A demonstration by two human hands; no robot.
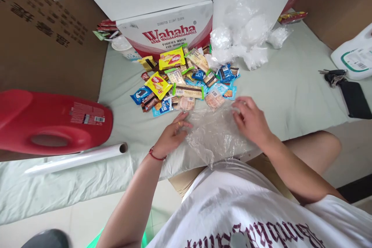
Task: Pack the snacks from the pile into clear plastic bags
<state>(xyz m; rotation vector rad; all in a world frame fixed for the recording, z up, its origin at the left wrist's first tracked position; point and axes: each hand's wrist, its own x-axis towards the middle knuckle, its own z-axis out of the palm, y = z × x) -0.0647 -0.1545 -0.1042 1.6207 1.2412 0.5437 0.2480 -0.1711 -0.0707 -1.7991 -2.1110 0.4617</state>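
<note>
A crumpled sheet of clear plastic film (215,133) lies spread at the cloth's front edge, partly over my lap. My left hand (173,133), with a red string bracelet at the wrist, is closed on the film's left side. On the opposite side, the curled fingers of my right hand (250,119) pinch its upper right edge. Just beyond the film is a heap of wrapped snacks. It includes a yellow wafer packet (158,85), a green-ended bar (188,91), a pink-toned packet (214,100) and several blue packets.
Crumpled clear plastic bundles (252,33) sit behind the snacks, against white boxes (174,33). To the left are a red jug (58,122), a film roll (78,159) and a paper cup (124,49). Keys (334,77), a black pouch (356,99) and a white jug (356,54) are right.
</note>
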